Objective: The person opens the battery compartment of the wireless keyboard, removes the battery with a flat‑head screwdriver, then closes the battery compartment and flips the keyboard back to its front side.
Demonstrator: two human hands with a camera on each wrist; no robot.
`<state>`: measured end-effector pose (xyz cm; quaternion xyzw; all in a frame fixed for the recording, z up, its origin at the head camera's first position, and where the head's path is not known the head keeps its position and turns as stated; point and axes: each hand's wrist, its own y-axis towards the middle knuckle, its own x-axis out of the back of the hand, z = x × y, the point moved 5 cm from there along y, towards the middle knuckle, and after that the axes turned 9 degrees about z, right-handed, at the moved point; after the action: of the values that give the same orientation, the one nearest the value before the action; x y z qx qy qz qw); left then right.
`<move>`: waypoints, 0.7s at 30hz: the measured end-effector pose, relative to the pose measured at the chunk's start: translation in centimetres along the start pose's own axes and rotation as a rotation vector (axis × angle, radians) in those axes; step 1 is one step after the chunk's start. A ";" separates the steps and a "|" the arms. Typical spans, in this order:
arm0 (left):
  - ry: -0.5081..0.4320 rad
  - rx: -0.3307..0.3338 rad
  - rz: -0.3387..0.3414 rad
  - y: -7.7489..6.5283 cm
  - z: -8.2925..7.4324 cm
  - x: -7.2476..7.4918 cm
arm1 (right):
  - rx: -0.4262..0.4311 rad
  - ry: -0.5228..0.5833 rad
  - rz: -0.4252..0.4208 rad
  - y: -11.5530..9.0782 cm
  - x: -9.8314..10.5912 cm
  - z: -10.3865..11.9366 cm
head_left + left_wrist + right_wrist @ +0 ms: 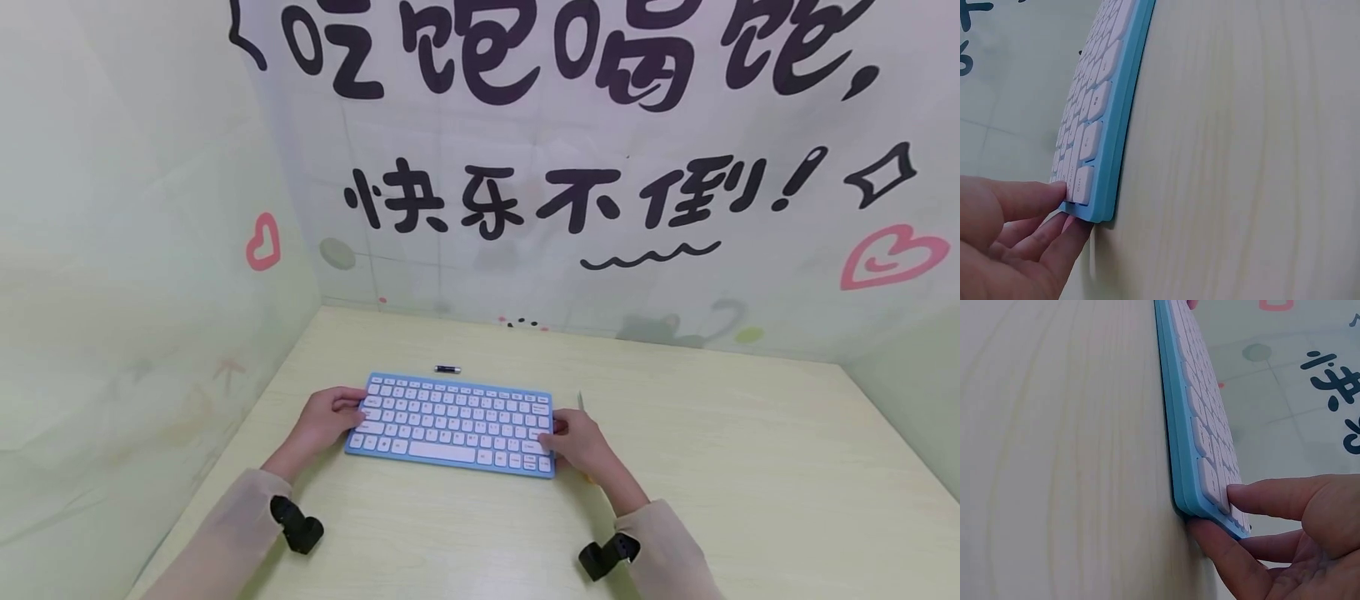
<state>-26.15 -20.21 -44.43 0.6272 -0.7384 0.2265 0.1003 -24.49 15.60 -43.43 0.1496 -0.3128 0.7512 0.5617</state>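
Observation:
A light blue keyboard (442,451) with white keys lies face up, close over the table, in the head view. My left hand (327,419) grips its left end, and my right hand (579,439) holds the right end. In the left wrist view the left thumb (1032,199) rests on the end keys, while the other fingers reach around the blue edge and partly under it. The right wrist view has the same pinch mirrored: thumb (1266,499) on the keys, fingertips at the underside of the corner.
Behind the keyboard lies a small dark cylinder with a silvery end, like a battery (447,368). A thin pointed object (581,401) shows beyond the right hand, mostly hidden by it. Printed cloth walls (525,275) border the pale wooden table (750,467) at the back and sides.

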 end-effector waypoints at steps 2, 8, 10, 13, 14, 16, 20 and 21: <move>0.023 0.002 -0.010 -0.1 -0.2 -0.1 | -0.002 0.000 0.001 0.0 0.0 0.1; 0.068 0.013 -0.028 -0.1 -0.4 -0.1 | -0.005 0.010 -0.003 -0.1 0.0 0.0; 0.078 0.010 -0.022 -0.1 -0.4 -0.1 | 0.000 0.010 -0.006 -0.2 0.0 0.0; 0.093 0.012 -0.005 0.0 -0.4 0.1 | 0.006 0.030 -0.005 -0.5 0.2 0.0; 0.098 0.015 -0.002 0.0 -0.4 0.2 | 0.008 0.037 -0.003 -0.7 0.3 0.1; 0.099 0.020 0.006 0.0 -0.4 0.4 | 0.013 0.064 -0.002 -1.0 0.6 0.3; 0.081 -0.007 0.012 0.1 -1.0 1.1 | 0.071 0.124 -0.011 -1.7 2.3 1.0; 0.078 -0.021 0.017 0.1 -1.3 1.3 | 0.090 0.134 -0.017 -1.7 2.9 1.2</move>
<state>-26.69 -20.73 -42.73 0.6104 -0.7417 0.2438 0.1334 -23.98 17.31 -40.29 0.1268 -0.2391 0.7679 0.5805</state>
